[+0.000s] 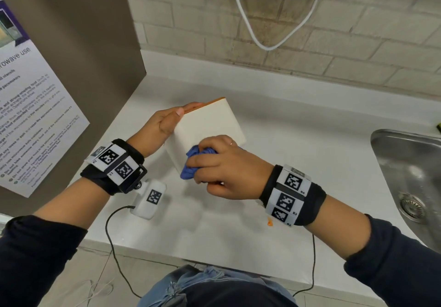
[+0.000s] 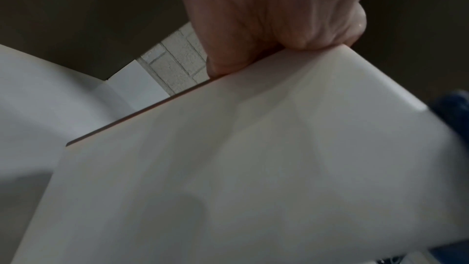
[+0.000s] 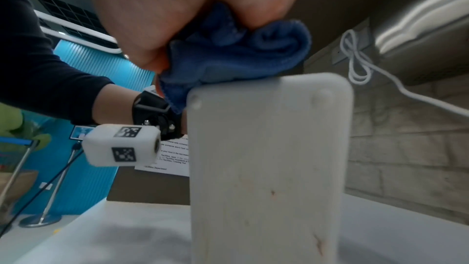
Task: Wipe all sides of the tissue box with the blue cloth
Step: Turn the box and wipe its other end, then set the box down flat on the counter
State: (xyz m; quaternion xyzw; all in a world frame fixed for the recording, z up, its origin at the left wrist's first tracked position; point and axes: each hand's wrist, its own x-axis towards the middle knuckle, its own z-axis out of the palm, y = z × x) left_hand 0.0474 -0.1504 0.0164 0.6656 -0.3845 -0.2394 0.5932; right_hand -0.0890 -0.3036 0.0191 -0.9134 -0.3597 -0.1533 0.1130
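Note:
A white tissue box (image 1: 210, 125) with an orange rim at its far edge stands tilted on the white counter (image 1: 298, 125). My left hand (image 1: 167, 123) grips its left side, fingers curled over the top far edge. In the left wrist view those fingers (image 2: 266, 17) hook over the box (image 2: 253, 168). My right hand (image 1: 214, 161) clutches the bunched blue cloth (image 1: 191, 163) and presses it on the box's near upper edge. The right wrist view shows the cloth (image 3: 228, 57) on top of the box's narrow end (image 3: 266, 168), held by my right hand (image 3: 164, 7).
A steel sink (image 1: 405, 163) lies at the right. A brown panel (image 1: 71, 44) with a printed notice (image 1: 35, 115) stands close on the left. A white cable (image 1: 262, 39) hangs on the brick wall behind. A small orange scrap (image 1: 270, 222) lies under my right wrist.

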